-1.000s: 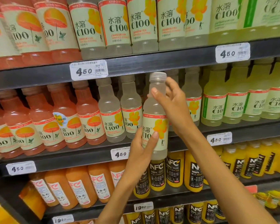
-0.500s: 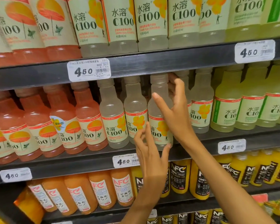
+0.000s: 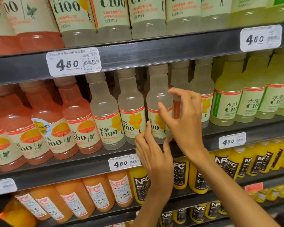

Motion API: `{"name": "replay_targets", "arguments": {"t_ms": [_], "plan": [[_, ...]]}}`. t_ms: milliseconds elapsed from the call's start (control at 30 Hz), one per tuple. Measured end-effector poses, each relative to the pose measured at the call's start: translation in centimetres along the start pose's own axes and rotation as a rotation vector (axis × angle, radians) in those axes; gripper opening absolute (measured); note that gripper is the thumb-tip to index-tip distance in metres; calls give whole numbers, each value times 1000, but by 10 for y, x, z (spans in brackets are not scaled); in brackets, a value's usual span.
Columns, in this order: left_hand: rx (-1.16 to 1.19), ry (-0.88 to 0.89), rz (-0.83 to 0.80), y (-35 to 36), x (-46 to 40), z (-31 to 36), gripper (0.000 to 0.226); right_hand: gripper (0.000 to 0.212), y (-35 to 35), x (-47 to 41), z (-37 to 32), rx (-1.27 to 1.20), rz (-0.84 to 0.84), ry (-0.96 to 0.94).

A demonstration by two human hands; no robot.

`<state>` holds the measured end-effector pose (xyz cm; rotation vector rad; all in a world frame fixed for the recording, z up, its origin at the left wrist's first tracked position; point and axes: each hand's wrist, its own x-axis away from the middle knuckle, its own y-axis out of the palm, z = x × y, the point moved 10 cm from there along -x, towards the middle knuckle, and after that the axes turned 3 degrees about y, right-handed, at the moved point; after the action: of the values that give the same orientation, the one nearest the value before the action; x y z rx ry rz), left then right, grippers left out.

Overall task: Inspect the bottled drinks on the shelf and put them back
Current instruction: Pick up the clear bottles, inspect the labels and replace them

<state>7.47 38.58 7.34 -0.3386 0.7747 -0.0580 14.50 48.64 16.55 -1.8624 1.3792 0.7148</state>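
Standing upright on the middle shelf (image 3: 154, 163), the pale lemon bottle (image 3: 159, 102) sits in the front row just beside two matching lemon bottles (image 3: 118, 112) on its left. Its label shows a yellow flower and "100". The right hand (image 3: 185, 122) is in front of this bottle with fingers loosely spread and slightly bent; whether the fingertips touch the plastic cannot be told, and it grips nothing. The left hand (image 3: 154, 159) is lower, at the bottle's base and the shelf edge, with fingers relaxed and pointing up, also holding nothing; its forefinger lies over the lower label, contact unclear. Left of the lemon bottles stands a row of pink-orange bottles (image 3: 75, 118), and to the right a row of greenish bottles (image 3: 226, 99). A white price tag (image 3: 124, 163) reading 4.50 is clipped to the shelf edge just left of the left hand. Below are orange juice bottles (image 3: 97, 194) and yellow bottles (image 3: 233, 163) with black labels
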Motion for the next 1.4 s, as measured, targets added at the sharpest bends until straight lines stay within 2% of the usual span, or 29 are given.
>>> {"name": "replay_targets", "arguments": {"t_ms": [300,433,533,600,700,800,900,967,1100,1200,1300,1400], "plan": [[-91,-116,-27,8,-6,-3,71,37,-6,-6,-9,147,61,-149],[-100,-145,15,10,-9,3,71,33,-2,-11,-10,219,17,-230],[-133,-135,62,10,-6,13,70,29,-5,-14,-8,177,-36,-259],[-160,-131,72,9,-6,15,69,24,-14,-20,0,58,-60,-220],[-226,-111,58,8,-9,19,69,17,-37,-43,26,-199,1,-15],[-268,-96,41,8,-12,25,72,14,-36,-66,39,-235,-51,104],[-262,-80,46,7,-10,29,72,36,-4,-74,37,-197,-278,134],[-200,-75,48,5,-7,27,71,41,12,-74,38,-179,-371,150],[-73,-60,48,2,-2,21,64,42,9,-77,42,-175,-312,170],[36,-11,-34,10,-2,26,62,46,-7,-77,36,-216,-244,111],[94,14,-177,23,-2,35,68,34,-15,-71,25,-328,-320,57],[96,37,-271,33,3,43,76,27,-21,-65,28,-518,-399,134]]}}
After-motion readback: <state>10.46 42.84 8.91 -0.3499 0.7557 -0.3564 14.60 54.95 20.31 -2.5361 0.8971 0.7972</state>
